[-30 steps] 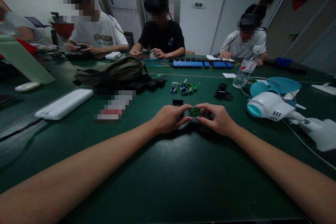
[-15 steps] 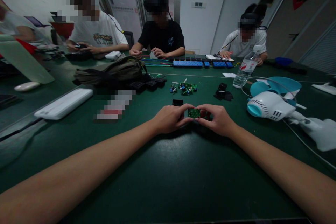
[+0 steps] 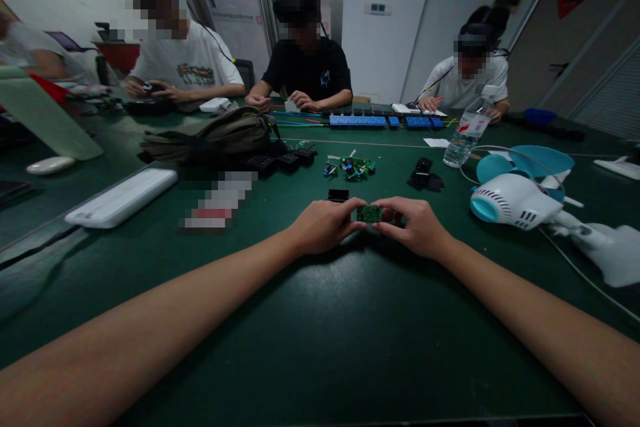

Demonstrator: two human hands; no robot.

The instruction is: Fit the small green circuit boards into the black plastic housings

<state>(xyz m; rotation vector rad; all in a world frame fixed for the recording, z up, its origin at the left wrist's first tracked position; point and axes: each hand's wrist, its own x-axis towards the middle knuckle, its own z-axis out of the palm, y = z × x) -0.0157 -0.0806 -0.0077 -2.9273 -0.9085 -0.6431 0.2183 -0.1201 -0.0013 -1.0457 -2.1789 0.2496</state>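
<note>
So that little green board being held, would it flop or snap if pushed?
The green board is probably stiff: its visible face looks flat, with no bend showing. It is likely light, being small enough to pinch near its ends. It may be somewhat fragile, since its dotted face suggests soldered joints.

Green table here: teal/white desk fan on the R, plastic water bottle w/ a red/white label just behind it. Olive bag over L, white mouse farther L. 4 ppl beyond, 3 in white tops, 1 in a black tee.
</note>
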